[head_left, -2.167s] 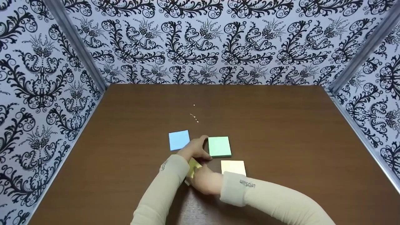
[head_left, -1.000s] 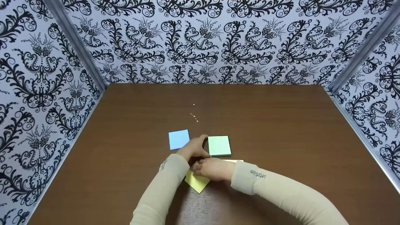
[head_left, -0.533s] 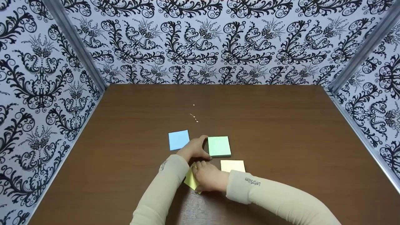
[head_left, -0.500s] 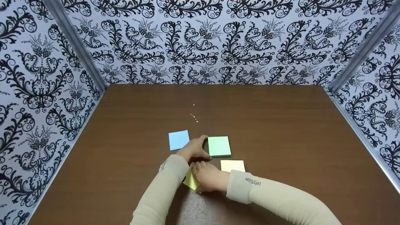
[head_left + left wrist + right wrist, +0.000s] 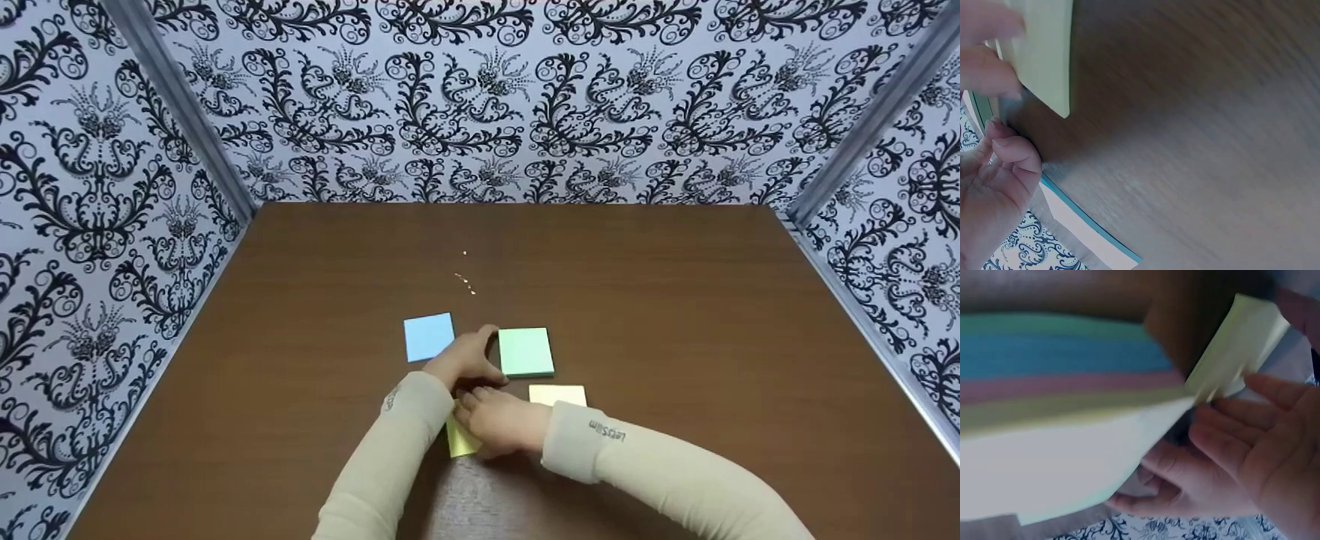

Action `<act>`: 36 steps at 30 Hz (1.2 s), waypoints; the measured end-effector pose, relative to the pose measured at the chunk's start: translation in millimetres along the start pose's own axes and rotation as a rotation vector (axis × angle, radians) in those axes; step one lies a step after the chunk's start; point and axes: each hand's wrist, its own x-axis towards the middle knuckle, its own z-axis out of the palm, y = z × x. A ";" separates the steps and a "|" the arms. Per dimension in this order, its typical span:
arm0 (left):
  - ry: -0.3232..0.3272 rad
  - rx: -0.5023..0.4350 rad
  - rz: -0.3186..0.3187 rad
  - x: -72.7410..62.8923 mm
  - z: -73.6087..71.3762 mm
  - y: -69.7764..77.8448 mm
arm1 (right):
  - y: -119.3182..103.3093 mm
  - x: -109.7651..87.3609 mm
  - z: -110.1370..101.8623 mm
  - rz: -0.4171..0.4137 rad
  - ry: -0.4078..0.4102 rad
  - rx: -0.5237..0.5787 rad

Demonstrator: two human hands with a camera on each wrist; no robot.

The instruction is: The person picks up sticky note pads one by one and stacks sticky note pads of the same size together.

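Observation:
My right hand (image 5: 501,421) holds a yellow sticky note pad (image 5: 462,441) low in the middle of the table; its fingers cover much of the pad in the head view. In the right wrist view the yellow pad (image 5: 1241,340) stands tilted at the fingertips. My left hand (image 5: 466,358) lies just beyond, with thumb and forefinger apart beside a green sticky note pad (image 5: 526,352). Its fingers look loosely curled in the left wrist view and hold nothing I can see. A blue pad (image 5: 429,337) lies left of it, and a cream pad (image 5: 557,394) is partly behind my right wrist.
The brown table (image 5: 660,285) reaches back to a patterned wall (image 5: 480,105). Metal posts stand at both back corners. Small bright specks (image 5: 466,282) show on the tabletop beyond the pads. A multicoloured pad edge (image 5: 1061,360) fills the left of the right wrist view.
My right hand has shifted about the yellow pad, first away to the right, then back over it. The pad has turned, its corner no longer pointing toward me. My left hand has stayed put.

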 end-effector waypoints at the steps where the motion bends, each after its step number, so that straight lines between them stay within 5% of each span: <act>1: 0.000 0.001 0.003 -0.1 0.1 0.1 | -1.5 1.2 0.2 0.005 0.005 -0.010; 17: -0.001 0.034 -0.001 3.5 2.3 -1.8 | -14.7 5.3 6.2 0.039 0.052 -0.068; 29: 0.009 0.046 0.002 1.5 0.5 0.0 | -7.3 10.7 9.5 -0.163 0.217 -0.199; 36: 0.016 0.044 0.014 2.1 1.1 -1.2 | -5.5 5.9 -0.6 -0.205 0.172 -0.186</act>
